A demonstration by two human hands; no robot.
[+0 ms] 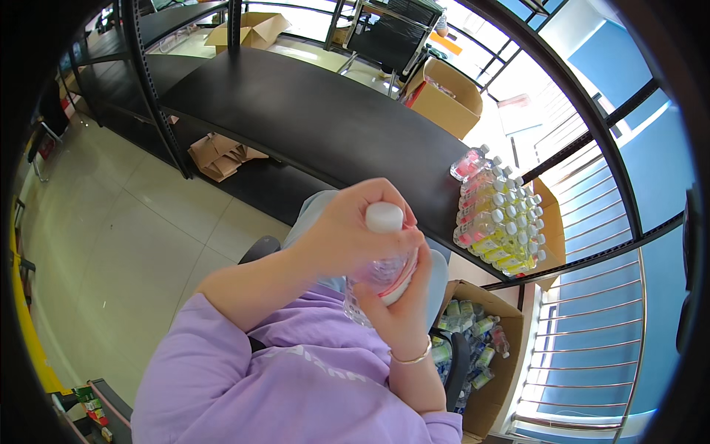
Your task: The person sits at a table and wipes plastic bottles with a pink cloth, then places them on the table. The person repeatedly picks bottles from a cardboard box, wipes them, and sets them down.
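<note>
A clear plastic bottle (383, 269) with a white cap (384, 216) is held over my lap, tilted. My left hand (355, 222) wraps around its upper part, the cap showing between thumb and fingers. My right hand (407, 311), with a bangle at the wrist, grips the body lower down over a white-and-red label. The two hands meet at the far side of the bottle, so part of it is hidden. Beyond them on the black shelf stands a block of white-capped bottles (499, 216), some with pink labels and some with yellow.
A cardboard box (507, 333) of loose bottles stands on my right, beside the chair's armrest (457, 361). The black shelf table (310, 105) runs across in front, with flattened brown cardboard (219, 155) below it. Another carton (444, 102) and an office chair (394, 36) stand behind it.
</note>
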